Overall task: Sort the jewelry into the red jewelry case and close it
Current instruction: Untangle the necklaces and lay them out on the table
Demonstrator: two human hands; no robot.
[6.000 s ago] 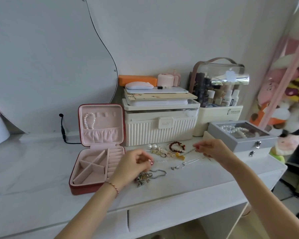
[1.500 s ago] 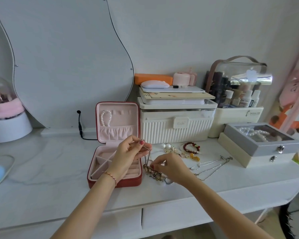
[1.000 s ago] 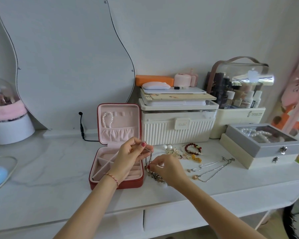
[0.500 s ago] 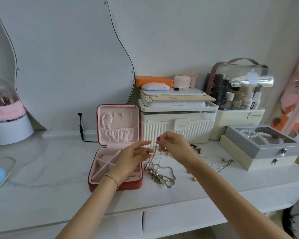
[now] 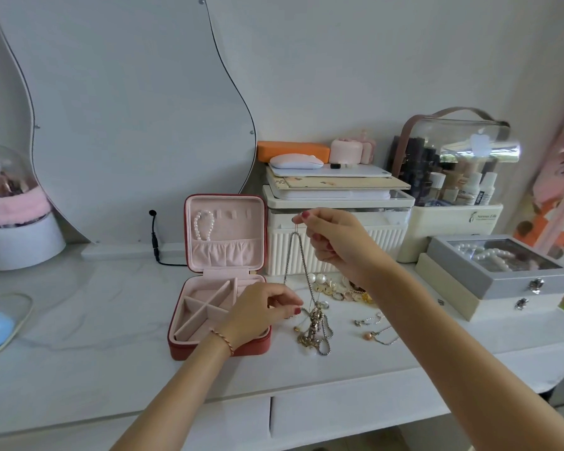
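Observation:
The red jewelry case (image 5: pixel 189 348) stands open on the white dressing table, its pink lid upright with a pearl bracelet (image 5: pixel 204 225) hung inside. My right hand (image 5: pixel 337 242) pinches a silver chain necklace (image 5: pixel 303 265) and holds it up above the table. Its pendant end (image 5: pixel 313 327) rests in a tangle of chains right of the case. My left hand (image 5: pixel 261 309) lies over the case's right edge and pinches the chain low down near the pendant. More loose jewelry (image 5: pixel 339 289) lies behind, and thin necklaces (image 5: pixel 376 330) lie to the right.
A ribbed white storage box (image 5: pixel 388 236) with stacked items stands behind the jewelry. A grey glass-lidded box (image 5: pixel 498 281) with pearls sits at the right, a clear cosmetics organiser (image 5: pixel 453 164) behind it. A mirror (image 5: pixel 127 109) leans on the wall; a black cable (image 5: pixel 153 236) lies behind the case.
My right hand has risen, lifting the chain higher. My left hand has dropped from near the right hand to the chain's lower part beside the case.

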